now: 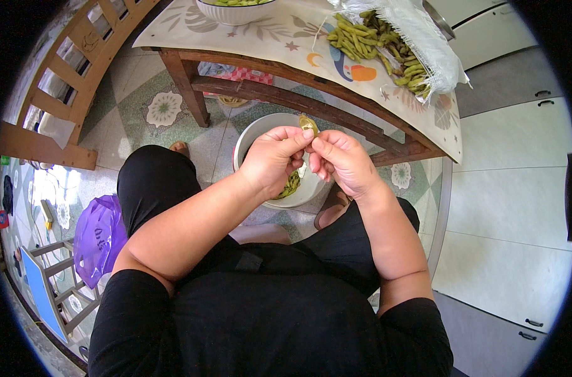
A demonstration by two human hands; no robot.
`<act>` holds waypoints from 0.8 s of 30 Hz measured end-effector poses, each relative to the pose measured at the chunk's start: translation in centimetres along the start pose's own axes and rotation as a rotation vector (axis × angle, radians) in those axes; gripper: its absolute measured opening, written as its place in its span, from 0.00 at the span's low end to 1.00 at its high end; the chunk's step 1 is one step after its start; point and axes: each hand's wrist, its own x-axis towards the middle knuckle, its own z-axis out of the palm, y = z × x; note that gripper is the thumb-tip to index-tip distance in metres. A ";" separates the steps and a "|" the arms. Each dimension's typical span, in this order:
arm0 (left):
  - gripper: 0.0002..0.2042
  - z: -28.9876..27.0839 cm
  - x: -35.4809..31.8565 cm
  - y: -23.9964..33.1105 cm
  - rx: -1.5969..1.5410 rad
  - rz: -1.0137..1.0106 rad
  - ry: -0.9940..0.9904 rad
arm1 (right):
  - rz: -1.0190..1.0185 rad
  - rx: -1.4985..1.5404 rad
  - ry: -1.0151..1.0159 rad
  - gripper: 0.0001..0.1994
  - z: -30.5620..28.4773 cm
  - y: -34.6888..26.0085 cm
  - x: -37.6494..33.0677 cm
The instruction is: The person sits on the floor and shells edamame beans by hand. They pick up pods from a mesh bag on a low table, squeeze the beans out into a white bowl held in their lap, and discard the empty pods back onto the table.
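Observation:
A yellow-green bean pod (308, 123) sticks up between my fingertips, pinched from both sides. My left hand (275, 156) is closed, with thumb and forefinger on the pod's left side. From the right, my right hand (349, 162) grips the lower end of the same pod with its thumb and fingers. Both hands hang over a white bucket (243, 139) on the floor. Green pods or husks (290, 187) lie inside the bucket, partly covered by my hands.
On the table (280, 38) ahead, a heap of bean pods (355, 39) spills from a white woven sack (418, 38). A white bowl (232, 14) of green beans stands farther left. A purple bag (101, 235) sits left of my leg; pale cabinets (512, 201) line the right.

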 end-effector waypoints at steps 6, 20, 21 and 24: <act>0.06 -0.2 0.0 -0.2 -0.038 0.020 0.004 | -0.040 -0.178 0.055 0.09 0.7 0.1 -0.1; 0.04 0.0 0.0 0.3 -0.271 -0.186 0.024 | -0.263 -0.610 0.192 0.10 0.4 1.1 0.5; 0.04 0.0 0.0 0.4 -0.279 -0.195 0.032 | -0.289 -0.713 0.212 0.10 0.3 1.1 0.5; 0.03 0.1 0.0 0.6 -0.280 -0.228 0.043 | -0.385 -0.989 0.272 0.10 0.6 0.7 0.3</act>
